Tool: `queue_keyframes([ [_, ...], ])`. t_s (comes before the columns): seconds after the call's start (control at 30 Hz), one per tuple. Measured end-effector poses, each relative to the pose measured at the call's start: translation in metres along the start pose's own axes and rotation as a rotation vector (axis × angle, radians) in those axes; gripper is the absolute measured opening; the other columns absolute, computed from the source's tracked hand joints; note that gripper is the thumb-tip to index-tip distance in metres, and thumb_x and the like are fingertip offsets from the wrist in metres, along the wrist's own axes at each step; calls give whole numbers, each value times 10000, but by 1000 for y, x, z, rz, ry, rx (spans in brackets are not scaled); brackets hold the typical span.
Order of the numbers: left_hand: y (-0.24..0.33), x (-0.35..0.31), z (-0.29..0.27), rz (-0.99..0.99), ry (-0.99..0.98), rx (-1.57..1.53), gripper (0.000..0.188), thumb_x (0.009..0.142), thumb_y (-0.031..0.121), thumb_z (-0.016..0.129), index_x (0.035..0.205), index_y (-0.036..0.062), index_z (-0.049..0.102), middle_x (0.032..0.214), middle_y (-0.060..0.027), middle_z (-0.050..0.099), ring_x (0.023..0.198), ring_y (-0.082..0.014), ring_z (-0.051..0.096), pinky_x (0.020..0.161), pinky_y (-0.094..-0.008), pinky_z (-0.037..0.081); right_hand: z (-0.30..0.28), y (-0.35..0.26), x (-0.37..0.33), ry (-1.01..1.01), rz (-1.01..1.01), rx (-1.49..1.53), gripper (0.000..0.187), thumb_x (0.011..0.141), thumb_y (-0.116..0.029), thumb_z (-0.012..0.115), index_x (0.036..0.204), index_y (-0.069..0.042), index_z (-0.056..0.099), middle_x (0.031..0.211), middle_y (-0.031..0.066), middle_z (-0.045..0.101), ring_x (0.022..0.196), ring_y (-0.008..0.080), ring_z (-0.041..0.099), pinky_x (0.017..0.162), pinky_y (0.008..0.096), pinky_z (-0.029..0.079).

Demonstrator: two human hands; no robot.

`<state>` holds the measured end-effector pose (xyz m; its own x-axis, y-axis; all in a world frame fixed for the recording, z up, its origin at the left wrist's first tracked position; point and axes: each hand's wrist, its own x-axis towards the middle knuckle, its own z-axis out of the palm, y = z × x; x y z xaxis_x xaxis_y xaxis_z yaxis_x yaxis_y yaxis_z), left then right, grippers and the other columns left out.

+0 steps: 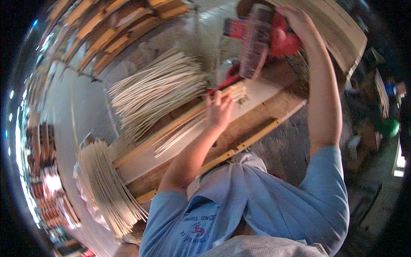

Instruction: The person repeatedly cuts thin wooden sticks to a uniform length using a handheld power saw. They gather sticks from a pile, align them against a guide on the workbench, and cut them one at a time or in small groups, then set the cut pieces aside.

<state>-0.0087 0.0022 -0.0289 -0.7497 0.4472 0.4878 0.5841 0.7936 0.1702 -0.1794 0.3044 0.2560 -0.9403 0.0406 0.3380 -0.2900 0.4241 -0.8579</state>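
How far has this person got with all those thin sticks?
Looks done: pale strips fanned past the bench. In hand: the left hand presses a few strips on the bench board; the right hand grips the red machine. Seemingly left: another bundle beside the bench.

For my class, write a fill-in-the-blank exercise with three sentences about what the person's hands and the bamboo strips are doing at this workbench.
1. The left hand presses a long bamboo ____ on the workbench.
2. The right hand rests on a ____ machine.
3. A fan of pale bamboo strips lies to the ____ of the left hand.

Missing words: strip; red; left
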Motion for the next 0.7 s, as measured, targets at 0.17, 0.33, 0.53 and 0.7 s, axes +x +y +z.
queue_keyframes([
  [0.17,-6,-5,-13,-32,-199,2,373,995,155,528,1352,199,629,1447,-10,593,1393,-424,443,1121,-710,269,32,-27,-18,110,65,-436,262,971,-207,587,1081,-9,719,985,162,734,948,229,664,860,388,496],
  [0.33,-4,-5,-15,5,-197,44,400,996,140,530,1382,217,599,1426,-22,611,1398,-414,410,1097,-697,291,34,-40,-37,152,-10,-340,264,966,-194,524,1019,4,691,940,225,704,939,309,678,853,409,500],
  [0.53,-9,-10,-14,1,-235,58,524,880,62,630,1382,210,614,1437,12,606,1394,-412,408,1105,-691,257,50,-43,-70,276,-138,-340,234,964,-160,444,953,-1,616,998,281,669,986,457,650,844,511,518],
  [0.7,-10,-3,-11,47,-215,92,480,847,63,648,1309,187,683,1409,38,626,1362,-381,426,1084,-660,295,56,-59,-110,296,-2,-373,210,940,-224,553,1032,-71,664,998,248,702,986,411,676,849,517,541],
])
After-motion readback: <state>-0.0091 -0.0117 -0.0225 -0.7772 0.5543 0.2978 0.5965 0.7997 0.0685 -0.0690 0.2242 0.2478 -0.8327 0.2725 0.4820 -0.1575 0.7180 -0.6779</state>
